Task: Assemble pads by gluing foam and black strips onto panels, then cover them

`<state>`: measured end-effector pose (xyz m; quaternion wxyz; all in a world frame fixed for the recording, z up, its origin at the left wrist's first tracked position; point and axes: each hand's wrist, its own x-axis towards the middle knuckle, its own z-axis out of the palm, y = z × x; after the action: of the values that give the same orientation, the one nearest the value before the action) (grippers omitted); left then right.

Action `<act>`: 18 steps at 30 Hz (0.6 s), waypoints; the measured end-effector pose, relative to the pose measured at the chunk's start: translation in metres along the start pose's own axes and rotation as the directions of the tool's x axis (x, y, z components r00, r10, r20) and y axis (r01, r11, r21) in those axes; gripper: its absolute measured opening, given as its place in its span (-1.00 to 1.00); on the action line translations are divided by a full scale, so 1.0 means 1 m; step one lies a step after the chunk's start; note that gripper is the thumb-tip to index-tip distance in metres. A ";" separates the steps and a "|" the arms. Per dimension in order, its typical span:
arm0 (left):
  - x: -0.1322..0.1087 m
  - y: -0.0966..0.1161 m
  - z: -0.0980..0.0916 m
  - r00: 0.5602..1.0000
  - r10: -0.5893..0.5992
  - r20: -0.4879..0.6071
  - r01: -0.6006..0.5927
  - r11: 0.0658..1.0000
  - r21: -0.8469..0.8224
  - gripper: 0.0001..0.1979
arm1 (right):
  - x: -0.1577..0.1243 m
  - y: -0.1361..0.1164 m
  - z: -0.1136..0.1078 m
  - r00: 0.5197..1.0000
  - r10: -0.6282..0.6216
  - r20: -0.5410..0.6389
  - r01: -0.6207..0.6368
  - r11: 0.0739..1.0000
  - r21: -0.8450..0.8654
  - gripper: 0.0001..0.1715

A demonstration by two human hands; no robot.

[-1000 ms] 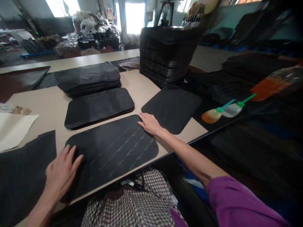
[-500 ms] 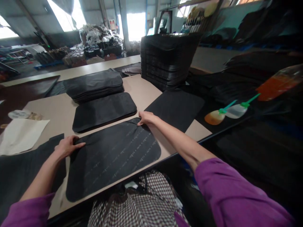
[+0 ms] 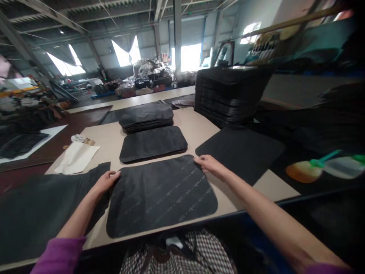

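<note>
Sheet (image 3: 159, 194): matte black, round-cornered, faint diagonal print.

Bare tabletop (image 3: 196, 131) lies open between the sheets; a tall black stack (image 3: 228, 95) blocks the far right.

Daylight floods in from the blown-out doorway (image 3: 189, 57) and slanted windows (image 3: 67, 64) at the far end, leaving the hall backlit and dim near the camera. The pale desk (image 3: 196, 127) catches a soft sheen; the black sheet (image 3: 162, 194) looks matte, its faint print just legible. The right side sinks into shadow, the bottles (image 3: 302, 172) there smear, and straight lines bow at the edges.
</note>
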<state>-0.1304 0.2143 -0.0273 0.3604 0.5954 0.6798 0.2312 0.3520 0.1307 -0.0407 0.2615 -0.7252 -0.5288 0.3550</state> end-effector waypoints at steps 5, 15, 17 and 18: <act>-0.051 -0.035 0.001 0.991 -0.127 0.030 0.130 0.969 -0.212 -0.26 | -0.044 0.023 0.013 0.989 -0.017 0.144 -0.017 0.972 0.235 -0.39; -0.095 -0.030 0.007 0.969 -0.116 0.220 0.216 0.831 -0.512 -0.60 | -0.078 0.026 0.012 0.998 0.034 0.049 -0.055 0.837 0.544 -0.48; -0.099 -0.012 -0.001 0.974 -0.071 0.216 0.180 0.819 -0.545 -0.65 | -0.085 0.020 -0.001 0.998 0.050 0.027 -0.057 0.843 0.535 -0.48; -0.099 -0.002 -0.006 0.976 -0.051 0.210 0.163 0.814 -0.558 -0.66 | -0.087 0.016 -0.007 0.997 0.075 -0.016 -0.055 0.844 0.533 -0.47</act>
<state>-0.1334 0.1184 -0.0038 0.5964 0.4393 0.5751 0.3473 0.3507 0.0431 -0.0275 0.4495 -0.6481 -0.3803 0.4830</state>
